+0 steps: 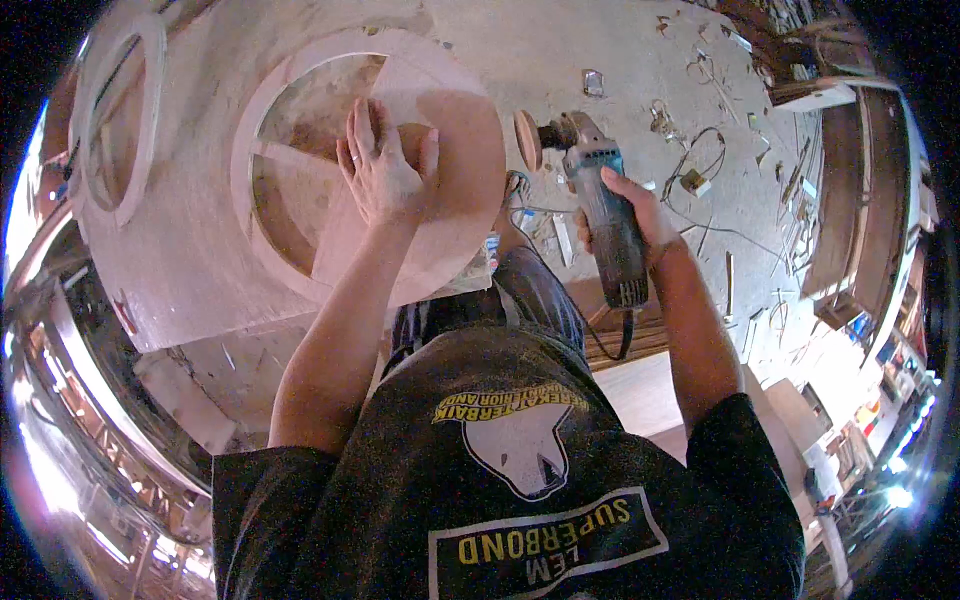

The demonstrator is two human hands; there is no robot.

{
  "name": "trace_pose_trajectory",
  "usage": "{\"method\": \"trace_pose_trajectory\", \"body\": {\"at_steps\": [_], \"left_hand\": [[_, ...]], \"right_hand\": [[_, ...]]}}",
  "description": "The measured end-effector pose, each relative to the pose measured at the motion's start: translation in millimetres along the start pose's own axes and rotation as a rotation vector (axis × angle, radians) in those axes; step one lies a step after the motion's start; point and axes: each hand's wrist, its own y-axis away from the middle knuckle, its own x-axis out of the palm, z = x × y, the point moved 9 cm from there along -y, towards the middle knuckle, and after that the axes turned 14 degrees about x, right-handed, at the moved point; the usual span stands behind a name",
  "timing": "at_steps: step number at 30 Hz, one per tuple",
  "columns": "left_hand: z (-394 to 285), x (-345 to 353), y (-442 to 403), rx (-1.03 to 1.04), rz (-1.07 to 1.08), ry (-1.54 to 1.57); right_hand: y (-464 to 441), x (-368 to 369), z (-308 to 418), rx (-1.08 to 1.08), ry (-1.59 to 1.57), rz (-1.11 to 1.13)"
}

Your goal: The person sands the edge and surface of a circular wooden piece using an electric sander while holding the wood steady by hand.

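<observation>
My left hand (385, 170) lies with fingers spread on a round wooden panel (465, 170), near its centre. The panel is partly solid, with an open side where a ring and a crossbar show. My right hand (640, 215) is wrapped round the body of an angle grinder (610, 240), held to the right of the panel. A round sanding pad (528, 141) on the grinder's head faces the panel's edge and stands apart from it. Whether the pad is spinning, I cannot tell.
The panel rests on a pale worktable (190, 270). A second wooden ring (150, 100) lies at the table's far left. A power cord (625, 345) hangs from the grinder. Scraps and offcuts litter the floor (640, 110), and a wooden frame (860, 200) stands on the right.
</observation>
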Motion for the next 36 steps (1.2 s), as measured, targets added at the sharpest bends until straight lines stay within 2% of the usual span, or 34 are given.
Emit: {"method": "trace_pose_trajectory", "body": {"at_steps": [5, 9, 12, 18, 24, 28, 36], "left_hand": [[1, 0, 2, 0.004, 0.000, 0.014], [0, -4, 1, 0.009, -0.020, 0.042], [0, -2, 2, 0.000, -0.004, 0.047], [-3, -6, -1, 0.025, -0.024, 0.037], [-1, -4, -1, 0.030, -0.048, 0.057], [0, 1, -2, 0.044, -0.027, -0.004], [-2, 1, -1, 0.071, -0.012, -0.019]], "right_hand": [[-15, 11, 56, -0.001, 0.182, 0.080], [-15, 28, 77, -0.004, 0.194, 0.131], [-12, 31, 81, 0.002, 0.187, 0.088], [-17, 17, 57, 0.020, 0.191, 0.029], [-24, 6, 8, 0.065, 0.096, 0.076], [-16, 9, -24, 0.048, -0.030, -0.026], [-14, 26, -64, -0.043, -0.127, 0.058]]}}
